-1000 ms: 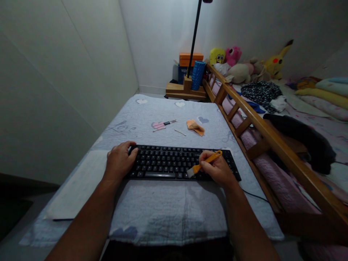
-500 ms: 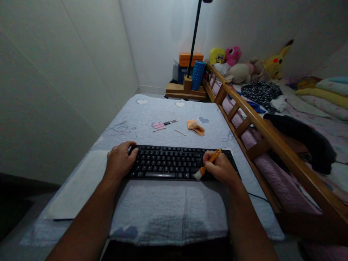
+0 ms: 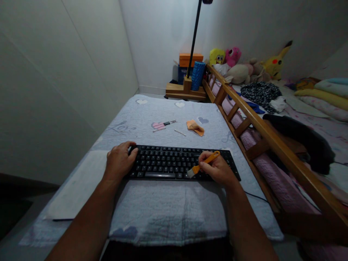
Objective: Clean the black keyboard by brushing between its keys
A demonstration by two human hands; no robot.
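Note:
A black keyboard (image 3: 163, 163) lies flat on the cloth-covered table, its long side toward me. My left hand (image 3: 121, 159) grips its left end, thumb on the top edge and fingers around the far corner. In my right hand (image 3: 214, 166) is a small brush with an orange handle (image 3: 209, 158), held in a closed grip over the right part of the keys. The pale bristles (image 3: 191, 173) point left and rest at the lower key rows, right of the space bar. Part of the number pad is hidden under this hand.
Beyond the keyboard lie an orange cloth (image 3: 195, 127), a cotton swab (image 3: 179, 132) and a small group of thin sticks with a dark band (image 3: 166, 123). A white sheet (image 3: 78, 185) is at the left. A wooden bed rail (image 3: 261, 130) borders the right; a cable (image 3: 257, 196) runs that way.
My right hand has moved the brush a little to the left along the lower keys, and its handle lies flatter. My left hand and the keyboard stay in place.

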